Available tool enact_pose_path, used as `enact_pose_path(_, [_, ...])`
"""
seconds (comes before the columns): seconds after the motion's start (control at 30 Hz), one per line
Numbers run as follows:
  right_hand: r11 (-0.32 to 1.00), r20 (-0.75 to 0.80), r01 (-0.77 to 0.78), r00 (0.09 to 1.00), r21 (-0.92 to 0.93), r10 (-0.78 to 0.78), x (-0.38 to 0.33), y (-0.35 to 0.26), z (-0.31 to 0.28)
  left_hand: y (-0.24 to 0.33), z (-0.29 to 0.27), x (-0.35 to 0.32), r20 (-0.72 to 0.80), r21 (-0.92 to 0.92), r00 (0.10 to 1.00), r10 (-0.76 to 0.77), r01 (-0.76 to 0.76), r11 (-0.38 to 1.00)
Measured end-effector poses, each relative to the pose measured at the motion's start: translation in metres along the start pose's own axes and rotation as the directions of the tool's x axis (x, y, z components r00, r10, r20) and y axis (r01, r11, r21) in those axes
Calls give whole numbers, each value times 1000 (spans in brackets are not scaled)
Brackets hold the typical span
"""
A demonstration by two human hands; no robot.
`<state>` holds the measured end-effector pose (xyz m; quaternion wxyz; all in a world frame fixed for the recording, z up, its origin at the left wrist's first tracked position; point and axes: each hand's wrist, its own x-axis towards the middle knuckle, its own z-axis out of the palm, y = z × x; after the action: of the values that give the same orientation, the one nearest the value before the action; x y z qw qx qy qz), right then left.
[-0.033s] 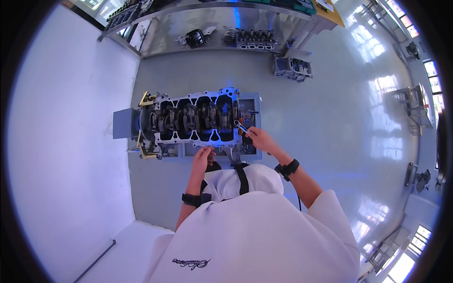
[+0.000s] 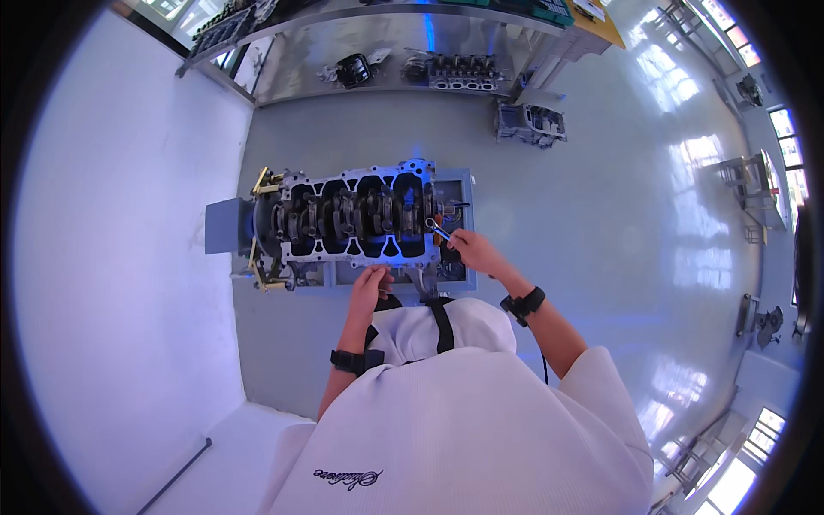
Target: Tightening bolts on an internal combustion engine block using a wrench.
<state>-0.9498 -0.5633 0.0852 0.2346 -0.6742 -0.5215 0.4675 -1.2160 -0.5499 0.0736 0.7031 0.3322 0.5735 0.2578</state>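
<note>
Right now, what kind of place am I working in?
Likely an engine workshop or training bay. An engine block sits on a stand with its crankshaft exposed, your right hand holds a wrench, and more engine parts lie on the polished floor.

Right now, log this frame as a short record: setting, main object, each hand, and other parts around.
setting: workshop with glossy pale floor
main object: engine block on a stand, crankshaft side up
left hand: resting on the block's near edge
right hand: holding a wrench at the block's right end
wrists: black bands on both
other parts: cylinder head and a metal housing farther off
</note>
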Motion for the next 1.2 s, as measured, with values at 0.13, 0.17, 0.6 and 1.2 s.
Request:
enact_pose_path(0.13, [991, 100, -106, 988, -76, 113, 7, -12, -16, 8, 0, 12, 45, 80, 999, 19, -22, 997])
enact_pose_path(0.17, [981, 64, -34, 997, -191, 47, 8, -13, -17, 9, -1, 13, 54, 99, 998, 36, -41, 994])
enact_pose_path(0.6, [150, 342, -342, 939, 928, 27, 7, -59, 81, -10, -25, 5, -47, 35, 999, -5, 7, 999])
enact_pose_path(1.2, [967, 118, -104, 984, -232, 134, 5, -32, -25, -26, 1, -6, 41, -5, 999, -4, 4, 1000])
